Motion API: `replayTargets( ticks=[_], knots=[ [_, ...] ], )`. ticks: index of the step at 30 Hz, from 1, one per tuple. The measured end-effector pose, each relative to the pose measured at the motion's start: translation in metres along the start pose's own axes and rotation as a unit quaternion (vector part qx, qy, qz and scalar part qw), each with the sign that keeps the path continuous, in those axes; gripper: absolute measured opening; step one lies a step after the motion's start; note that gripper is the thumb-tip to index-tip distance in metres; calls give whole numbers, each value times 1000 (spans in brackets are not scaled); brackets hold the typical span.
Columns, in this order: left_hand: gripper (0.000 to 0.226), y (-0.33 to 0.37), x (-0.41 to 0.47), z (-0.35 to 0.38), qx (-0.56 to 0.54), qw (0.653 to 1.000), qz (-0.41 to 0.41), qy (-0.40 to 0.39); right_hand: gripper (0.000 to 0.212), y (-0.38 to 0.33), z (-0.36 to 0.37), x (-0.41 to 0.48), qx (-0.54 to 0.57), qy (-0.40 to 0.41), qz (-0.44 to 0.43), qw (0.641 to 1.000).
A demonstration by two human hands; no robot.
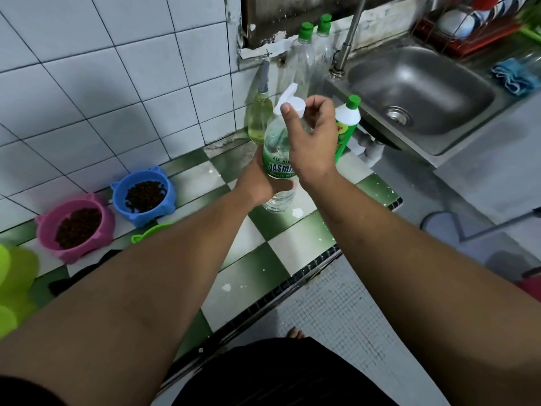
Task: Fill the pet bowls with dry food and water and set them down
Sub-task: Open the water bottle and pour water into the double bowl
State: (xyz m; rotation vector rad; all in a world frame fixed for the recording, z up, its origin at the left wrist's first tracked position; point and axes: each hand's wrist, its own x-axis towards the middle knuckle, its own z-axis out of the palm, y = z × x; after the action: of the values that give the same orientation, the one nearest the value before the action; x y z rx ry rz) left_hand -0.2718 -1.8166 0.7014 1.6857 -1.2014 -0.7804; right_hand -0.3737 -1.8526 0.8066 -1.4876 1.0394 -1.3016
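Note:
A clear water bottle (277, 159) with a green label stands upright over the checkered counter. My left hand (257, 183) wraps around its lower body. My right hand (310, 136) pinches its white cap (292, 105) from above. At the far left a pink bowl (46, 230) and a blue bowl (120, 194) each hold dark dry food. A green bowl (150, 231) peeks out behind my left forearm, mostly hidden.
A steel sink (421, 92) with a tap lies at the right. Several bottles with green caps (306, 32) and a yellow liquid dispenser (259, 118) stand by the wall. A green-and-white detergent bottle (347, 124) sits right behind my right hand. Lime plastic pieces (14, 282) lie at the left edge.

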Motion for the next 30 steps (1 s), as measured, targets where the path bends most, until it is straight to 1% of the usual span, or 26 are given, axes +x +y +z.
replayTargets(
  ticks=[2, 4, 6, 8, 10, 14, 17, 21, 24, 27, 30],
  knots=[
    [88, -1, 1, -1, 0, 1000, 3, -2, 24, -1, -1, -3, 5, -16, 0, 1000],
    [88, -3, 2, 0, -3, 1000, 3, -2, 25, -3, -2, -5, 16, -27, 13, 999],
    [88, -4, 1, 2, -7, 1000, 3, 0, 31, -5, -3, -5, 18, -40, 29, 999],
    [88, -6, 1, 3, -15, 1000, 1, -3, 38, -7, -4, -7, -12, -53, 25, 998],
    [90, -8, 2, 3, -19, 1000, -3, -5, 41, -8, -5, -8, -22, -57, 17, 998],
    [100, -11, 5, 4, -19, 1000, -13, -7, 33, -5, -10, -2, -31, -28, -7, 999],
    [103, -15, 9, 5, -27, 999, -26, -4, 28, -6, -12, -1, -39, -33, -19, 999],
    [114, -18, 17, 7, -80, 994, -73, -8, 24, -3, -14, 1, -24, -44, -28, 998],
    [114, -14, 14, 6, -72, 994, -77, -8, 26, -1, -16, 2, -16, -54, -25, 998],
    [108, -12, 11, 7, -52, 996, -72, -10, 27, -1, -17, 0, -20, -56, -30, 998],
    [111, -12, 11, 7, -57, 995, -78, -9, 28, 1, -20, 2, -18, -28, -34, 999]
  ],
)
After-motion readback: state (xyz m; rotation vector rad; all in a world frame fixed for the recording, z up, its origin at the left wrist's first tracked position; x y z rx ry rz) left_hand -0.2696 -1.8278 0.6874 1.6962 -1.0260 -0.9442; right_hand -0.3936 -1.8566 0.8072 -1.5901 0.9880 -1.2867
